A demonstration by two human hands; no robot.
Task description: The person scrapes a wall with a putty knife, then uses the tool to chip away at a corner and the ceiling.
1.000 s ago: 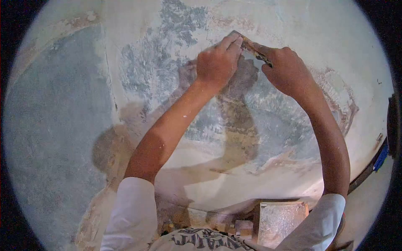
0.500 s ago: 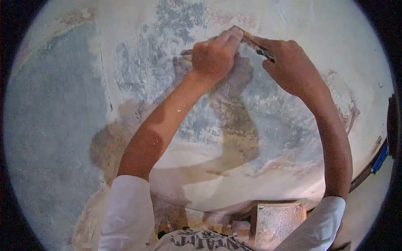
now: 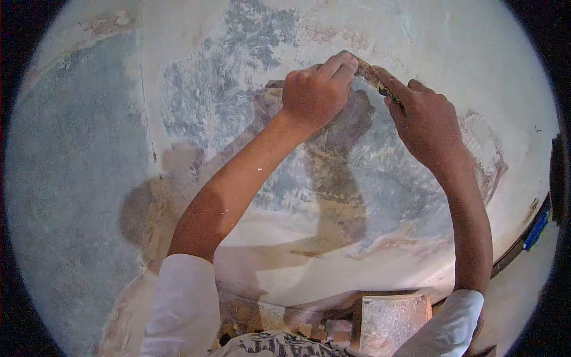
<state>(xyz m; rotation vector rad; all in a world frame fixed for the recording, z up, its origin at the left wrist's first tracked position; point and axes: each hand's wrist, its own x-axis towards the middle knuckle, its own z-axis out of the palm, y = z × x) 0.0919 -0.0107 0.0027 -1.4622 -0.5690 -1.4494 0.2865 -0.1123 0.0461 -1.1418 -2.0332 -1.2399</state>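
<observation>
Both of my hands are raised against a patchy grey and white wall (image 3: pixel 244 89). A narrow, stained flat tool (image 3: pixel 370 74) slants between them, its surface worn and spotted. My left hand (image 3: pixel 317 89) has its fingers closed on the tool's upper left end. On the lower right end, my right hand (image 3: pixel 425 119) grips it, with the index finger stretched along it. The edge that faces the wall is partly hidden by my fingers. Shadows of my arms fall on the wall below.
A box with a pale, speckled top (image 3: pixel 392 321) stands low at the right of centre. Small blocks lie left of it. A blue object (image 3: pixel 536 229) is at the far right, beside a dark curved edge. A long crack runs down the wall at left.
Both hands and the tool have moved slightly down and to the right in the view. The grip of each hand looks the same.
</observation>
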